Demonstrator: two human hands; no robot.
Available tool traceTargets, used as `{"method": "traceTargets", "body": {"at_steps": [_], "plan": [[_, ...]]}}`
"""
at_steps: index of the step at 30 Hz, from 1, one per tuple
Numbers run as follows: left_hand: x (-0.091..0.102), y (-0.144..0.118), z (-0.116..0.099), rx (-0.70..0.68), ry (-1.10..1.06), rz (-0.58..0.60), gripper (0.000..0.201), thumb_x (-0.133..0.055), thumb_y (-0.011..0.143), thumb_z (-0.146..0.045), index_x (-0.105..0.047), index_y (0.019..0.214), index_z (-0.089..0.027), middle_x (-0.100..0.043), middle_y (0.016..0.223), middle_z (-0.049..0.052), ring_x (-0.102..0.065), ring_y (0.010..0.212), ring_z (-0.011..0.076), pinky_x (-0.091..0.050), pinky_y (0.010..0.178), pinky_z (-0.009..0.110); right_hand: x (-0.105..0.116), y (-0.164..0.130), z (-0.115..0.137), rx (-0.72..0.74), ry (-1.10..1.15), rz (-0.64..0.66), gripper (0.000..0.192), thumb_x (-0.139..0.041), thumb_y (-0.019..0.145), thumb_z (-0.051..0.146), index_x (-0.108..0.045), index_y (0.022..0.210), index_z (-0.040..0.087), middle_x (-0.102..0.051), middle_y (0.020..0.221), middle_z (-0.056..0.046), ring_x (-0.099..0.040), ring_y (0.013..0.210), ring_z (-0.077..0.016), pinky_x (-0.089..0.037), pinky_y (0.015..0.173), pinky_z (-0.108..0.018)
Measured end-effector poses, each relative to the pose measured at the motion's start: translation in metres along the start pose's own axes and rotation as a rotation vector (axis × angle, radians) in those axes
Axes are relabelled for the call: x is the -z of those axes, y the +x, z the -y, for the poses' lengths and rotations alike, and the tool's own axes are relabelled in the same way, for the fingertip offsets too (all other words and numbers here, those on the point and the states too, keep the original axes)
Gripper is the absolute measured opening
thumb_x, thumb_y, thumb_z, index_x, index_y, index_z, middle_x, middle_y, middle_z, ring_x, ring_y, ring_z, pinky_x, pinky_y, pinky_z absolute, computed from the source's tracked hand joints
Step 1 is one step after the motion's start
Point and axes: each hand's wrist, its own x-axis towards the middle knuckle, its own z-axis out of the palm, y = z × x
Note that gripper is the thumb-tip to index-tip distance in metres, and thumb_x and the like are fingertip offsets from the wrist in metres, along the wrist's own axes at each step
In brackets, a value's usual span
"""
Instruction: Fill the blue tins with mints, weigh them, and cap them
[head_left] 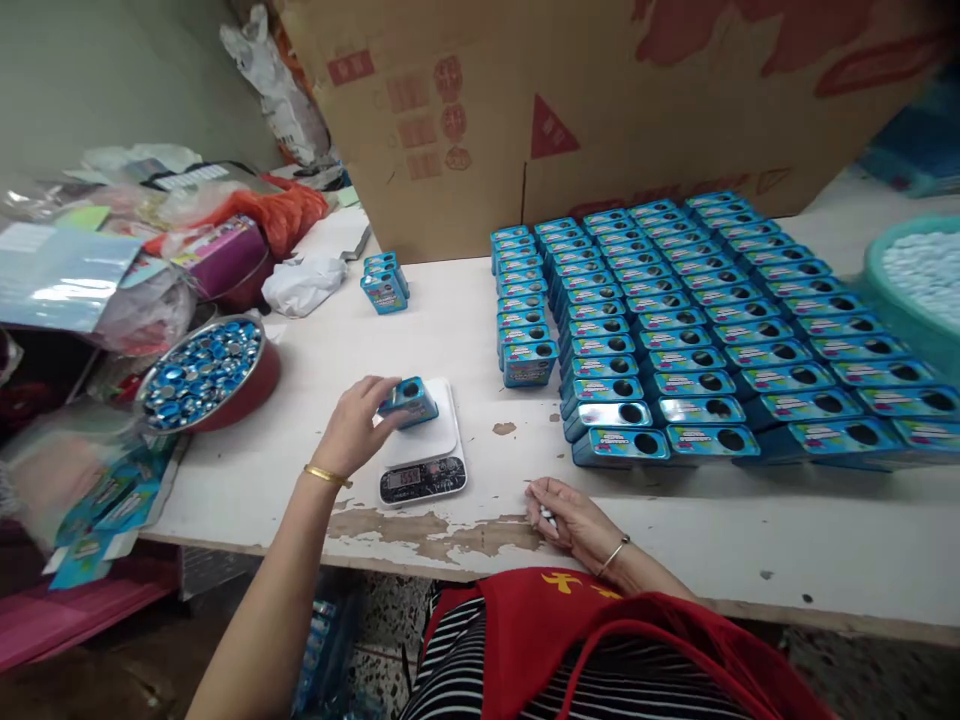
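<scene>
My left hand grips a small blue tin that sits on the white platform of a kitchen scale; the scale's display is lit. My right hand rests on the white table near its front edge, its fingers closed around a few small white pieces. Just right of the scale, several rows of identical blue tins with round holes in their tops stand packed together.
A red bowl full of blue round lids sits at the left. Two loose tins stand farther back. A large cardboard box lines the rear. A teal basin of white pieces is at the right. Bags clutter the left.
</scene>
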Motion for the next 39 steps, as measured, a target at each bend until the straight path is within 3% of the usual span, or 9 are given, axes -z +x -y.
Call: {"method": "traceTargets", "body": {"at_steps": [3,7,14,18,22,24,27,33,39], "plan": [[-0.006,0.018,-0.016,-0.048,-0.034,-0.001,0.033,-0.052,0.088,-0.042,-0.057,0.111,-0.019,-0.062,0.097,0.007,-0.056,0.088,0.0197,-0.045,0.079,0.034,0.000,0.006,-0.002,0.003,-0.012,0.017,0.047,-0.071,0.066,0.057,-0.052,0.078,0.016,-0.058,0.057,0.004,-0.029,0.033,-0.0015,-0.010,0.032,-0.018],[-0.032,0.056,-0.049,-0.223,-0.122,-0.029,0.052,-0.052,0.089,-0.039,-0.039,0.135,-0.019,-0.062,0.104,0.009,-0.056,0.092,0.0206,-0.043,0.082,0.036,0.001,0.016,-0.003,0.015,-0.025,0.028,0.050,-0.070,0.064,0.060,-0.052,0.077,0.016,-0.058,0.052,0.004,-0.029,0.031,-0.0021,-0.008,0.031,-0.018],[-0.097,0.108,-0.082,-0.472,-0.088,-0.068,0.031,-0.048,0.091,-0.039,-0.058,0.114,-0.022,-0.062,0.110,0.010,-0.054,0.100,0.0217,-0.038,0.083,0.039,0.000,0.018,-0.010,0.011,-0.045,0.006,0.054,-0.067,0.063,0.066,-0.050,0.076,0.017,-0.057,0.051,0.004,-0.028,0.030,-0.0021,-0.010,0.031,-0.018],[-0.094,0.132,-0.041,-0.396,-0.067,-0.154,0.036,-0.053,0.087,-0.046,-0.058,0.113,-0.022,-0.059,0.112,0.010,-0.052,0.105,0.0218,-0.036,0.090,0.038,0.001,0.021,-0.019,0.020,-0.085,-0.005,0.053,-0.060,0.069,0.069,-0.049,0.073,0.017,-0.055,0.050,0.004,-0.025,0.029,-0.0014,-0.009,0.032,-0.019],[-0.068,0.177,0.056,0.106,0.125,-0.334,0.040,-0.052,0.086,-0.040,-0.054,0.118,-0.016,-0.053,0.122,0.016,-0.047,0.114,0.0287,-0.035,0.093,0.042,0.004,0.029,-0.026,-0.006,-0.098,0.057,0.054,-0.058,0.070,0.071,-0.048,0.074,0.018,-0.056,0.051,0.003,-0.025,0.029,-0.0016,-0.009,0.033,-0.019],[-0.057,0.198,0.105,0.363,0.274,-0.297,0.045,-0.056,0.081,-0.036,-0.053,0.121,-0.016,-0.047,0.130,0.019,-0.043,0.119,0.0354,-0.034,0.093,0.048,0.006,0.033,-0.028,-0.016,-0.102,0.077,0.055,-0.058,0.068,0.073,-0.047,0.072,0.018,-0.056,0.050,0.003,-0.025,0.029,-0.0017,-0.009,0.034,-0.020],[-0.050,0.215,0.153,0.444,0.413,-0.139,0.041,-0.062,0.074,-0.030,-0.057,0.113,-0.016,-0.042,0.136,0.021,-0.037,0.125,0.0400,-0.029,0.097,0.054,0.008,0.037,-0.030,-0.042,-0.094,0.081,0.057,-0.058,0.066,0.074,-0.045,0.071,0.019,-0.056,0.049,0.002,-0.024,0.028,-0.0014,-0.009,0.036,-0.020],[-0.057,0.206,0.166,0.199,0.484,-0.054,0.032,-0.049,0.081,-0.019,-0.056,0.112,-0.020,-0.036,0.145,0.013,-0.020,0.139,0.0294,-0.012,0.110,0.052,0.006,0.035,-0.027,-0.051,-0.078,0.102,0.055,-0.059,0.066,0.072,-0.045,0.071,0.020,-0.056,0.048,0.003,-0.027,0.028,-0.0024,-0.013,0.033,-0.020],[-0.059,0.198,0.156,0.220,0.564,-0.001,0.033,-0.048,0.081,-0.018,-0.055,0.113,-0.016,-0.046,0.136,0.017,-0.037,0.128,0.0306,-0.018,0.108,0.053,0.003,0.035,-0.026,-0.025,-0.103,0.075,0.056,-0.059,0.065,0.073,-0.045,0.069,0.019,-0.056,0.048,0.003,-0.025,0.027,-0.0020,-0.011,0.033,-0.020]]}}
